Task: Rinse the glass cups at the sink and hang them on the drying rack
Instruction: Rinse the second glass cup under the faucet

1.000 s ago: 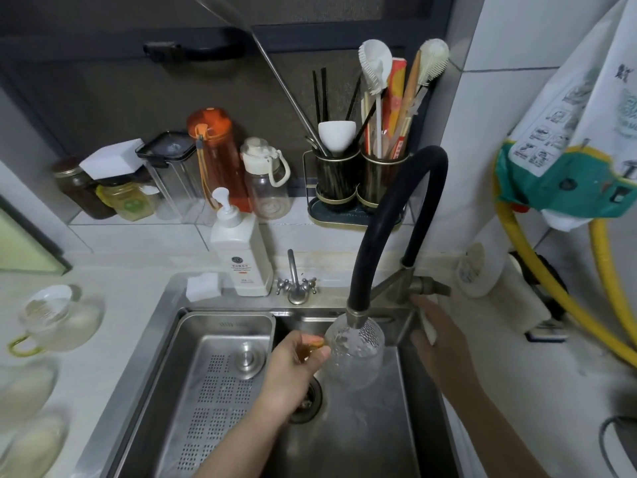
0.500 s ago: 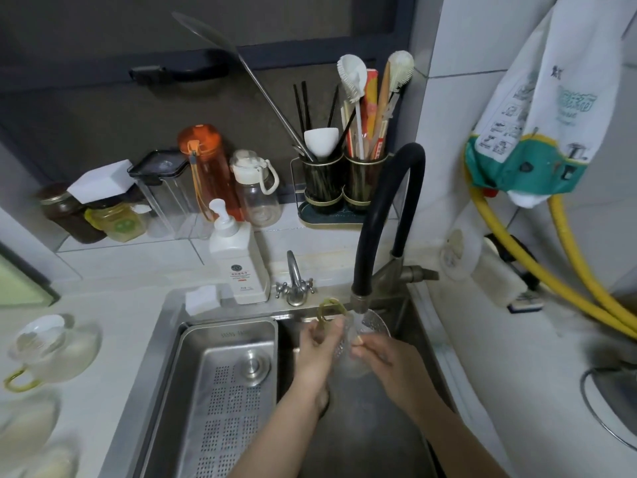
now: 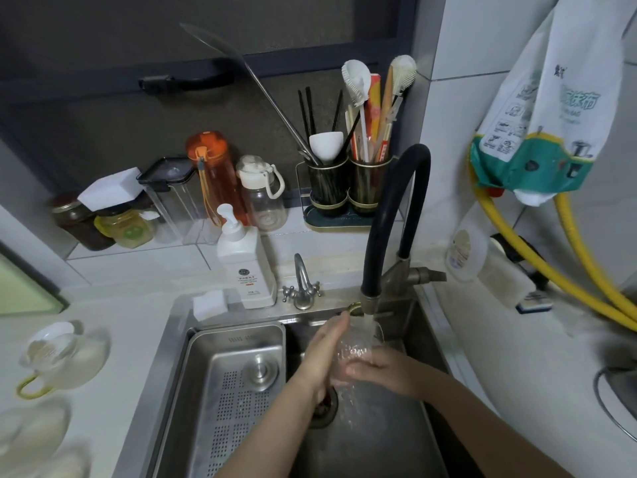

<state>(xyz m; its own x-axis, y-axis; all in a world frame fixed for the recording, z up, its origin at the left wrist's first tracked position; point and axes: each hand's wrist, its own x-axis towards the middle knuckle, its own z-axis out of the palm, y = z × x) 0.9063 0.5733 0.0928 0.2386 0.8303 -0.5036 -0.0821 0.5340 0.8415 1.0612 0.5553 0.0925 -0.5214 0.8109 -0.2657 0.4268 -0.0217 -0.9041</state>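
**Glass cup under running tap, both hands**

Fingers: those of the left hand (image 3: 324, 353) lie straight and close together, pressed flat against the left side of the glass cup (image 3: 358, 343); those of the right hand (image 3: 382, 369) curl around the cup's lower part from the right (fingertips seen through the glass, blurred by water).

Glass cup: clear, yellow handle (image 3: 353, 307) at its top, held directly beneath the nozzle of the black tap (image 3: 386, 215), over the drain (image 3: 325, 407) of the sink (image 3: 432, 326). Water runs over it.

Left of the tap: small metal tap (image 3: 302, 284), white soap bottle (image 3: 246, 260), metal strainer tray (image 3: 234, 381) in the sink's left half.

Far left of the tap, on the counter (image 3: 131, 326): another glass cup with yellow handle (image 3: 62, 357), lying on its side.

Behind the tap: utensil holder (image 3: 348, 188) with brushes and chopsticks.

Right of the tap: yellow hose (image 3: 537, 267).
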